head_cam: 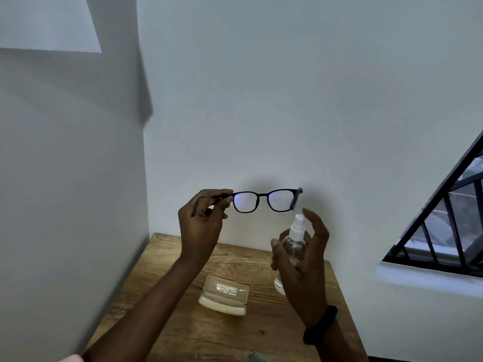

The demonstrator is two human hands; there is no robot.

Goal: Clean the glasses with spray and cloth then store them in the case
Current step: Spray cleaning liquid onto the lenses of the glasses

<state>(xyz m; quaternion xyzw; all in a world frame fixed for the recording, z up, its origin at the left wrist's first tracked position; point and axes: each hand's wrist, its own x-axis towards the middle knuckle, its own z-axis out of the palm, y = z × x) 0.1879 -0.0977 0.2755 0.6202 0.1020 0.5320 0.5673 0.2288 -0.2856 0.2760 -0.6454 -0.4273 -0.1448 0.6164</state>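
Observation:
Black-framed glasses [264,201] are held up in front of the white wall, lenses facing me. My left hand [201,223] pinches them at the left temple arm. My right hand [303,259] is wrapped around a clear spray bottle [295,244] with a white nozzle, just below the right lens; the forefinger is raised beside the nozzle. A cream glasses case [224,295] lies open on the wooden table [183,325] beneath my hands. A bit of pale cloth [258,357] shows at the bottom edge, mostly cut off.
The small table stands in a corner, with a wall close on the left and one behind. A barred window [444,226] is at the right. A black band [320,325] circles my right wrist.

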